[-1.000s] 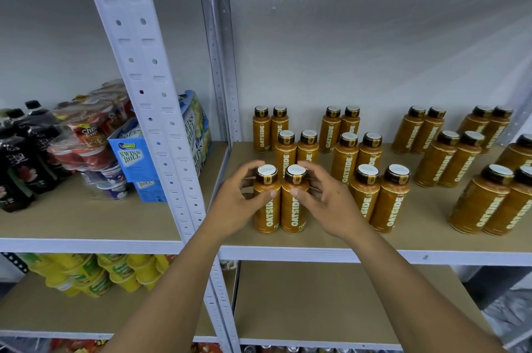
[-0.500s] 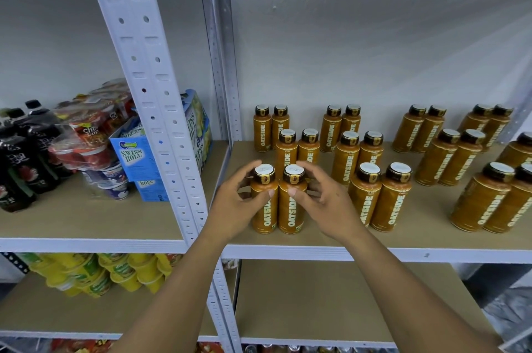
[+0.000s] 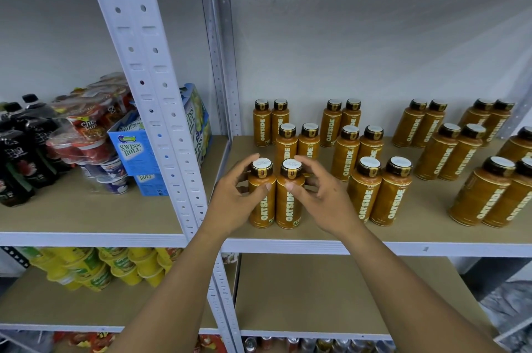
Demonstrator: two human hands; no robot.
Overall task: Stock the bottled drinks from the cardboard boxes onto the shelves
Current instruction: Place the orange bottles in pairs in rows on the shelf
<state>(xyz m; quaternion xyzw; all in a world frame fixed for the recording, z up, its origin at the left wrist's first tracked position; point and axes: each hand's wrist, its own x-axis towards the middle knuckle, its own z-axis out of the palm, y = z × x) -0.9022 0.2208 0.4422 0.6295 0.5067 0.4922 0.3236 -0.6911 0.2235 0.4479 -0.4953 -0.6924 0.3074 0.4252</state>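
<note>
Two orange Oatside bottles stand side by side at the front of the right bay's shelf board [image 3: 322, 230]. My left hand [image 3: 234, 203] grips the left bottle [image 3: 261, 208], thumb on its front and fingers round its far side. My right hand [image 3: 322, 200] holds the right bottle [image 3: 289, 208] the same way, with the thumb on the label and the fingers curled past the cap. Behind and to the right, several more Oatside bottles [image 3: 380, 191] stand in pairs across the shelf. No cardboard box is in view.
A white perforated upright [image 3: 161, 111] divides the bays just left of my left hand. The left bay holds dark drink bottles [image 3: 20, 151], wrapped cup packs [image 3: 86, 134] and a blue Swiss Roll box [image 3: 135, 157]. Yellow cups [image 3: 95, 266] fill the shelf below.
Both hands have stayed on the front pair of bottles and shifted it slightly to the left along the shelf. The other bottles have not moved.
</note>
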